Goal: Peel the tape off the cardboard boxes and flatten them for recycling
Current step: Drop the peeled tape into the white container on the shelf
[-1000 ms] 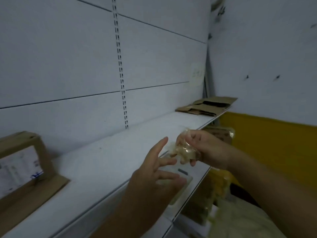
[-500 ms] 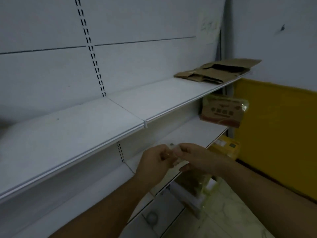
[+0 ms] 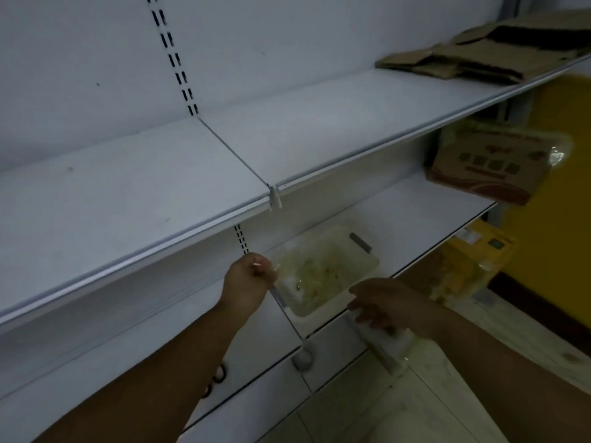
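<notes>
Your left hand [image 3: 248, 279] is curled shut, but what it pinches is too blurred to tell; your right hand [image 3: 380, 303] hangs with fingers loosely apart, holding nothing. One clear tub [image 3: 326, 270] of crumpled tape sits at the lower shelf's [image 3: 415, 212] front edge. Flattened brown cardboard boxes [image 3: 479, 55] lie stacked at the upper shelf's [image 3: 319, 123] far right end, cut off by the frame.

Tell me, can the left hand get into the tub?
Probably yes. The left hand is right at the open tub's near corner, with nothing between them. It looks closed around something small, though.
</notes>
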The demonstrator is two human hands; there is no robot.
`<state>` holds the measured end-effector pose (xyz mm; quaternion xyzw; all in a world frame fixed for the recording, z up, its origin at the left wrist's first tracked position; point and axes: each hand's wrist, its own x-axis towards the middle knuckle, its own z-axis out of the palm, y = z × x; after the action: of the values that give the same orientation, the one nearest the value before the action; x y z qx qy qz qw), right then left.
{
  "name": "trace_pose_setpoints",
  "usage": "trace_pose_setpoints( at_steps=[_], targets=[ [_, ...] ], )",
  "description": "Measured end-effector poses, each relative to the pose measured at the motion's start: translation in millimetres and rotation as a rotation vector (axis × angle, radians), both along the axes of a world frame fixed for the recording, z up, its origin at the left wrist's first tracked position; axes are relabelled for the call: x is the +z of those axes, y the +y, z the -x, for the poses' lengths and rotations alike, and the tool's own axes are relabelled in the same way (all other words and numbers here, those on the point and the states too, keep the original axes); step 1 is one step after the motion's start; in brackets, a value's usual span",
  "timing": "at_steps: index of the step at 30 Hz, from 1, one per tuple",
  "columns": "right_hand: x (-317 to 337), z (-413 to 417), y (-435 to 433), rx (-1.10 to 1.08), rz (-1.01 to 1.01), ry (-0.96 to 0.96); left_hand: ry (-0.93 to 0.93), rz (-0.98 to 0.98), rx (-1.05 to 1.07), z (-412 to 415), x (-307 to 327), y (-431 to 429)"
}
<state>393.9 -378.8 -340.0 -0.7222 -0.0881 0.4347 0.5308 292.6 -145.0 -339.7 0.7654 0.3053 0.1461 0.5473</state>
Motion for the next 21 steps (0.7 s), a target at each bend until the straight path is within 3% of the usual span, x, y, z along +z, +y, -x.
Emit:
trace_pose_setpoints(
  at_steps=[4,8,13,17,21],
  targets=[
    [-23.8,-4.8,14.9,0.031,0.036,-0.057,0.077,-0.157,-0.094,-38.2,-28.6,-2.3],
    [-47.9,-3.5,21.7,-0.045,0.061,-0.029,0.232,-0.53,-0.214,-74.8,-69.6,-6.6],
    [-66.7,-7.9,16.3,-0.068,0.11,-0.12,0.386,-0.742,-0.529,-101.4,-107.4,-25.5],
    [-64.5,-20.9,13.3,-0.122,0.136,-0.226,0.482,-0.731,-0.66,-110.1,-123.0,-31.7],
    [-71.6,-30.7,18.1,-0.054,0.259,-0.456,0.556,-0.633,-0.746,-113.6,-116.1,-32.9]
  ],
)
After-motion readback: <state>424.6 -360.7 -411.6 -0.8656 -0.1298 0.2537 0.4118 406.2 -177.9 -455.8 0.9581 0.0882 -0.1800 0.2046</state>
